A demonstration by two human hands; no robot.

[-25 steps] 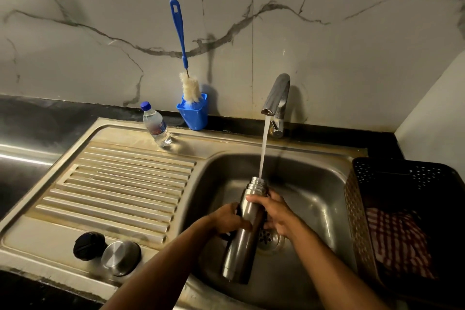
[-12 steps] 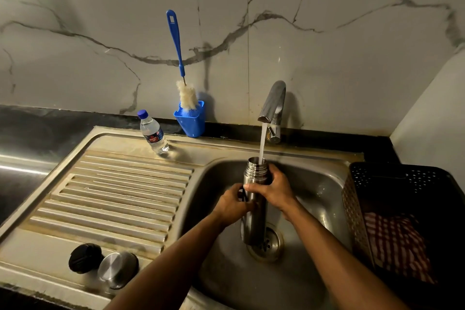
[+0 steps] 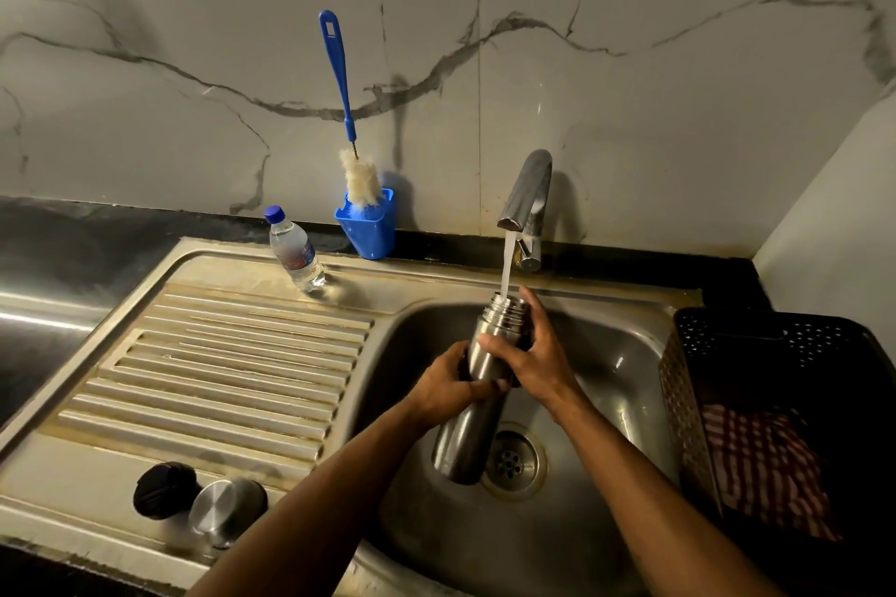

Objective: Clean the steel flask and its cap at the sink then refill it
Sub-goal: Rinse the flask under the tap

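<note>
The uncapped steel flask (image 3: 468,431) stands nearly upright over the sink basin (image 3: 616,354), its threaded mouth under the running stream from the tap (image 3: 526,189). My left hand (image 3: 448,385) grips the flask's middle from the left. My right hand (image 3: 531,354) wraps around its upper body just below the threads. Water pours into the mouth. The flask's steel cap (image 3: 225,511) and a black inner stopper (image 3: 165,490) lie on the drainboard at the front left.
A small plastic water bottle (image 3: 296,252) stands at the back of the drainboard (image 3: 232,354). A blue bottle brush (image 3: 344,112) sits in a blue holder (image 3: 368,228) against the marble wall. A dark perforated basket (image 3: 688,402) with a red checked cloth (image 3: 766,465) is at the right.
Both hands have raised the flask closer to the tap's spout and set it more upright; water keeps running into its mouth. The view has shifted slightly.
</note>
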